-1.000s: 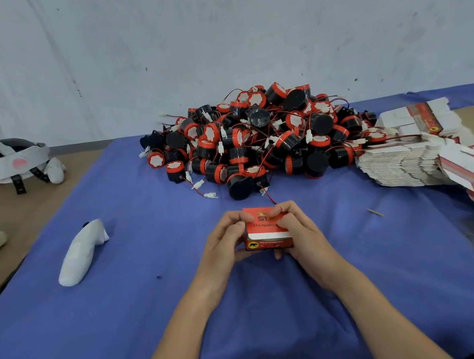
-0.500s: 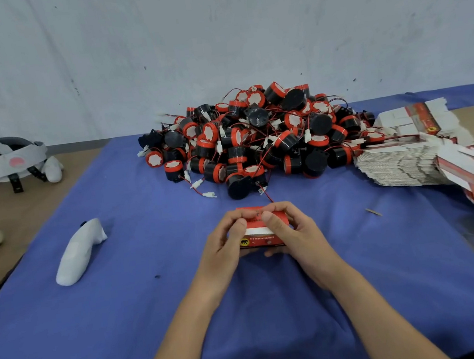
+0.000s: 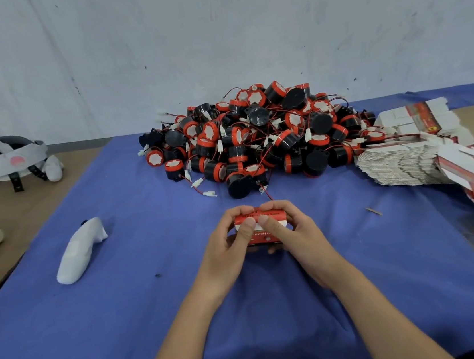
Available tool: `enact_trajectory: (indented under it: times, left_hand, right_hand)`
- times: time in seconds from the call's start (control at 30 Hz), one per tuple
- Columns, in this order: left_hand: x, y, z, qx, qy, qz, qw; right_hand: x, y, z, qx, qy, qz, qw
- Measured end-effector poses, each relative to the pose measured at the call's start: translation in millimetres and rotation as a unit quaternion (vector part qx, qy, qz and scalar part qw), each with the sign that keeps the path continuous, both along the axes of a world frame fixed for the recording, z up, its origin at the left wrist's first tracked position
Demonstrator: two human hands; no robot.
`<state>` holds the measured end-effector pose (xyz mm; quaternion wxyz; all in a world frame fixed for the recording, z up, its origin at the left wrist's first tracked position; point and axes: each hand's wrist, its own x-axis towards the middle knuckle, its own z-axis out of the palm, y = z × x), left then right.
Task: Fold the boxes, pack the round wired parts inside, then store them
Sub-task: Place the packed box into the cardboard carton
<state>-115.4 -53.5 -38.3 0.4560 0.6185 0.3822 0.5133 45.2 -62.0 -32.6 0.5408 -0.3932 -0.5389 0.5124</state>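
One red box (image 3: 261, 231) gripped mid-tabletop between left hand (image 3: 228, 250) and right hand (image 3: 301, 238), round wired parts (image 3: 257, 138) heaped uncounted at far edge, flat boxes (image 3: 401, 162) stacked at right edge, one white controller (image 3: 80, 252) near left edge.

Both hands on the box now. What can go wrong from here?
1. A red wire runs from the pile toward the far edge of the box; it may get pinched in the flap or snag.
2. Left hand and right hand press thumbs on top; thin card may crease.
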Motion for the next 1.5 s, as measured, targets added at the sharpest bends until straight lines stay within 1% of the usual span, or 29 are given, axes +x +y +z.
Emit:
enact_trajectory:
  times: [0.2,0.3,0.57,0.7,0.83,1.17,1.5]
  left_hand:
    - [-1.4,0.6,1.5,-0.011,-0.014,0.015,1.0]
    - [-0.9,0.3,1.2,-0.014,-0.02,0.019,1.0]
    - [0.4,-3.3,3.7,-0.004,-0.01,-0.013,1.0]
    - [0.1,-1.3,2.2,0.017,0.015,0.021,1.0]
    - [-1.1,-0.5,2.2,-0.014,0.005,0.006,1.0]
    - [-0.7,-4.4,6.8,-0.019,0.004,0.015,1.0]
    - [0.1,-2.3,6.9,-0.016,-0.005,0.044,0.999]
  right_hand:
    - [-2.3,-1.4,0.6,0.014,0.003,-0.01,1.0]
    - [-2.7,-1.3,0.0,0.013,0.018,-0.015,1.0]
    - [0.3,-1.4,-0.5,0.014,0.021,-0.022,0.999]
    - [0.6,0.4,-1.5,0.012,0.01,-0.024,1.0]
    - [-0.1,1.2,-2.8,0.014,0.0,-0.026,1.0]
    - [-1.9,-0.1,-0.8,0.003,0.008,-0.026,1.0]
    - [-0.6,-0.4,1.7,-0.016,0.007,0.0,1.0]
